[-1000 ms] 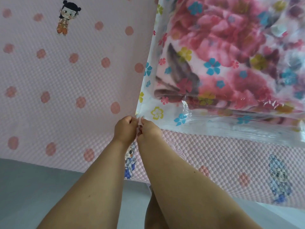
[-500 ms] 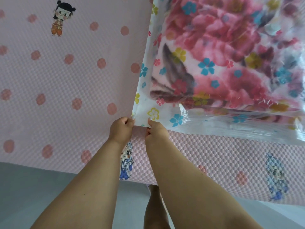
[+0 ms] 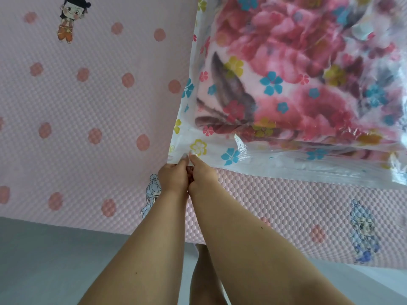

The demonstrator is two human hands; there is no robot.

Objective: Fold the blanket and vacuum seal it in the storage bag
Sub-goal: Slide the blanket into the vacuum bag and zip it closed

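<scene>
While my forearms reached out over the grey floor (image 3: 44,260), my left hand (image 3: 172,177) and right hand (image 3: 201,175) sat touching, fingers pinched together on the near corner of the storage bag (image 3: 220,150), at its zip edge. The bag lay on the pink mat (image 3: 88,106) with the folded floral blanket (image 3: 286,73) inside, further off. Risk, I judged: slippery film could slide from the pinch, leaving a gap so the seal leaks.

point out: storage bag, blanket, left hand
storage bag (image 3: 230,156): head view, clear flap by the near corner.
blanket (image 3: 293,62): head view, pink bloom inside the bag.
left hand (image 3: 174,178): head view, back of the hand.
</scene>
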